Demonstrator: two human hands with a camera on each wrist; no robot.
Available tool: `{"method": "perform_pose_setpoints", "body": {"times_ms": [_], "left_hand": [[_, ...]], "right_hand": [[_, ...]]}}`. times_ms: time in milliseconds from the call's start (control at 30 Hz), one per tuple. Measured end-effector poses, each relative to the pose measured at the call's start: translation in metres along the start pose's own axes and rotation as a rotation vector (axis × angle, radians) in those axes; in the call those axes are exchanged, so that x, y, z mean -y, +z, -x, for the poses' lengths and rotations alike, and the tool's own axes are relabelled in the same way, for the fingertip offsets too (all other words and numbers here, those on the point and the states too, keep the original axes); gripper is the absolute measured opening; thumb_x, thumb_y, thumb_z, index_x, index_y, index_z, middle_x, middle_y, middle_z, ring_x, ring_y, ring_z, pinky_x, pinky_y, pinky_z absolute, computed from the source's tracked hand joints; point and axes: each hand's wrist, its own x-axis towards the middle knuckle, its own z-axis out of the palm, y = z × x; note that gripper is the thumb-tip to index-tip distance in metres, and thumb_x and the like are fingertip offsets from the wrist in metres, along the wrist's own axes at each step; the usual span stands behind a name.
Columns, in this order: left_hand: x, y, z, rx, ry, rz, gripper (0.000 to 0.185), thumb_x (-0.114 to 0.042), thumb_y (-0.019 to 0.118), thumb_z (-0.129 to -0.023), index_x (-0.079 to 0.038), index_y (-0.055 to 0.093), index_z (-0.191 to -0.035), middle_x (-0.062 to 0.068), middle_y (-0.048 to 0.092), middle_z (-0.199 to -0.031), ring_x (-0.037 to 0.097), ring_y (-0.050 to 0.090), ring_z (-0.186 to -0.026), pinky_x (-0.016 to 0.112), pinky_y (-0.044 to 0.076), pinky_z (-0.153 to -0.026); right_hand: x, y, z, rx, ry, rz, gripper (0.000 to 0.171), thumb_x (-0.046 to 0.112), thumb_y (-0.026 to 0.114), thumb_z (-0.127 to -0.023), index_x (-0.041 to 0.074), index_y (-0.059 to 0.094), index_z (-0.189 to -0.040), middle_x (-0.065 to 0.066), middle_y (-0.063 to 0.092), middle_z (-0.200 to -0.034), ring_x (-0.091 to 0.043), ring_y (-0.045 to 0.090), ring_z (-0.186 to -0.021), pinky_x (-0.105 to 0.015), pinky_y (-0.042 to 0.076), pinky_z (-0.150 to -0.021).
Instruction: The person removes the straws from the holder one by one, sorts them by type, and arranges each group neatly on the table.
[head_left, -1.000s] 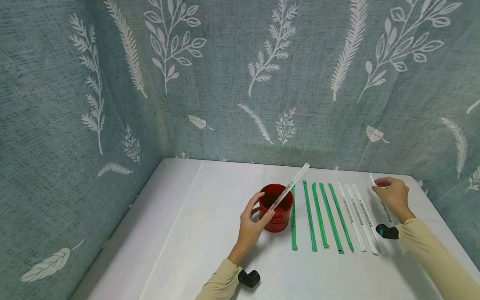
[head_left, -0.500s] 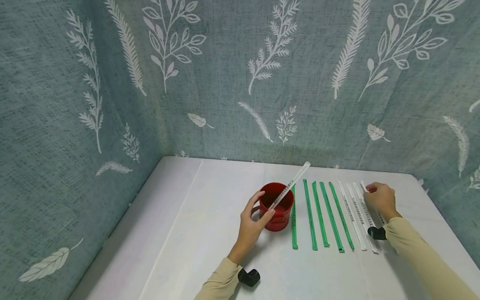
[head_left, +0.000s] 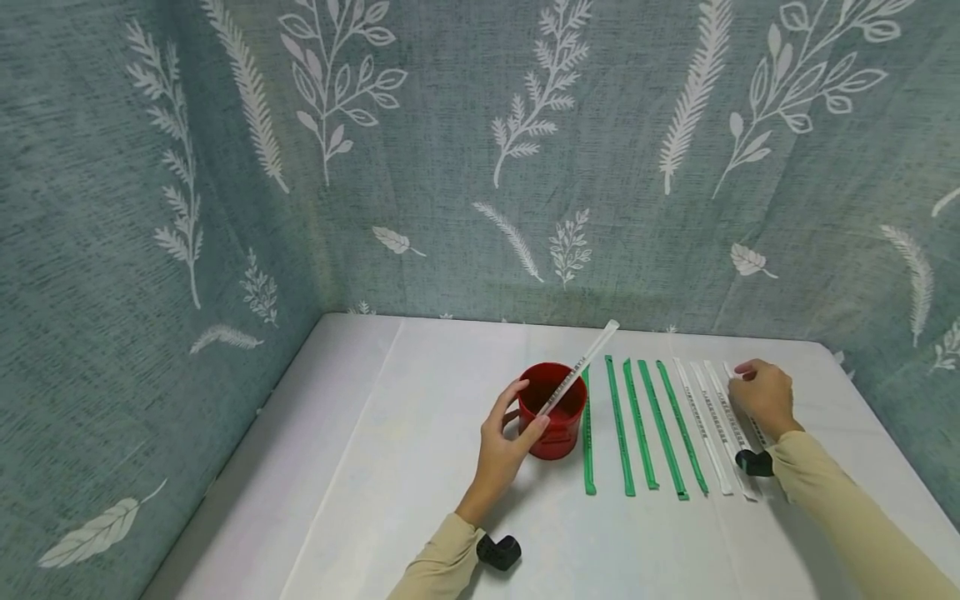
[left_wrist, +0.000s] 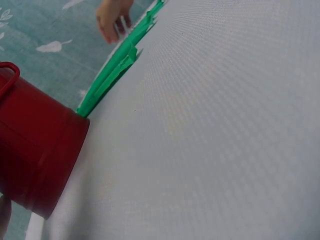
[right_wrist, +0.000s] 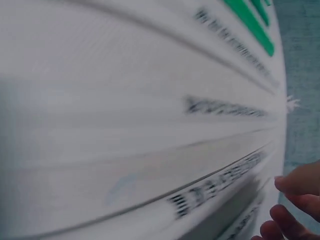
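Observation:
In the head view my left hand (head_left: 510,433) grips a red mug (head_left: 553,446), thumb at the front and fingers by the rim and handle. A white paper-wrapped straw (head_left: 577,367) with dark print leans out of the mug to the upper right. At the right, my right hand (head_left: 765,393) hovers by the upper end of the outermost white wrapped straw (head_left: 757,432). The right wrist view has the right fingertips (right_wrist: 282,184) parted just off that straw's end, holding nothing. Part of the straw is hidden beneath the right hand and wrist.
Several green wrapped straws (head_left: 652,429) lie side by side right of the mug, followed by more white wrapped straws (head_left: 708,425). A leaf-patterned curtain (head_left: 450,167) rises behind and left of the white table (head_left: 420,400).
The right hand has moved left with the outermost white straw, laid it beside the other white ones, and loosened its fingers from it. The left hand and mug have stayed put.

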Motion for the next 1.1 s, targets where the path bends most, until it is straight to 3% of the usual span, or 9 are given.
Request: {"method": "perform_pose_setpoints", "body": {"times_ms": [267, 400, 600, 733, 867, 967, 1100], "left_hand": [[0.000, 0.000, 0.000, 0.000, 0.001, -0.009, 0.052, -0.005, 0.065, -0.087, -0.001, 0.046, -0.135, 0.014, 0.049, -0.137, 0.029, 0.042, -0.125, 0.054, 0.041, -0.094], [0.000, 0.000, 0.000, 0.000, -0.002, -0.003, 0.053, -0.005, 0.066, -0.087, 0.000, 0.046, -0.136, 0.014, 0.048, -0.137, 0.029, 0.042, -0.125, 0.054, 0.041, -0.095], [-0.002, 0.001, 0.001, -0.003, -0.003, -0.002, 0.052, -0.005, 0.065, -0.087, 0.000, 0.046, -0.135, 0.014, 0.048, -0.138, 0.029, 0.042, -0.125, 0.055, 0.040, -0.096], [-0.001, 0.000, 0.000, -0.005, 0.000, -0.004, 0.052, -0.005, 0.065, -0.087, 0.001, 0.046, -0.135, 0.015, 0.048, -0.138, 0.030, 0.042, -0.125, 0.054, 0.041, -0.095], [-0.001, 0.001, 0.000, -0.009, 0.009, -0.006, 0.052, -0.004, 0.065, -0.087, 0.002, 0.046, -0.135, 0.017, 0.048, -0.137, 0.032, 0.042, -0.125, 0.054, 0.041, -0.095], [-0.001, 0.001, 0.000, -0.005, 0.013, -0.005, 0.052, -0.003, 0.065, -0.087, 0.003, 0.046, -0.135, 0.017, 0.048, -0.138, 0.032, 0.042, -0.125, 0.055, 0.041, -0.094], [-0.001, 0.000, -0.001, 0.001, 0.012, 0.000, 0.052, -0.004, 0.065, -0.087, 0.002, 0.046, -0.135, 0.016, 0.048, -0.138, 0.030, 0.042, -0.125, 0.054, 0.040, -0.095]], "right_hand": [[0.015, -0.005, 0.004, -0.082, -0.065, -0.110, 0.027, 0.010, 0.057, -0.089, -0.010, 0.060, -0.107, -0.029, 0.059, -0.100, -0.040, 0.054, -0.089, -0.044, 0.042, -0.069], [-0.002, 0.013, -0.013, -0.146, -0.097, -0.107, 0.027, 0.018, 0.059, -0.090, -0.003, 0.063, -0.106, -0.022, 0.063, -0.097, -0.034, 0.057, -0.085, -0.036, 0.044, -0.064], [-0.028, 0.038, -0.042, -0.187, -0.179, -0.133, 0.036, 0.037, 0.061, -0.090, 0.005, 0.063, -0.108, -0.014, 0.063, -0.098, -0.026, 0.058, -0.085, -0.035, 0.046, -0.068], [0.002, 0.024, -0.027, -0.145, -0.180, -0.209, 0.036, 0.036, 0.064, -0.089, 0.006, 0.063, -0.108, -0.011, 0.063, -0.098, -0.018, 0.058, -0.081, -0.032, 0.049, -0.058], [0.046, 0.002, 0.001, -0.039, -0.150, -0.332, 0.039, 0.029, 0.066, -0.089, 0.000, 0.060, -0.114, -0.019, 0.060, -0.105, -0.024, 0.059, -0.085, -0.036, 0.051, -0.058], [0.053, 0.005, 0.003, -0.027, -0.168, -0.363, 0.042, 0.036, 0.065, -0.089, 0.004, 0.060, -0.115, -0.013, 0.061, -0.105, -0.018, 0.061, -0.085, -0.041, 0.052, -0.054], [0.057, 0.013, 0.002, -0.026, -0.157, -0.490, 0.041, 0.040, 0.067, -0.087, 0.010, 0.063, -0.114, -0.001, 0.063, -0.100, -0.005, 0.062, -0.080, -0.035, 0.054, -0.053]]}}
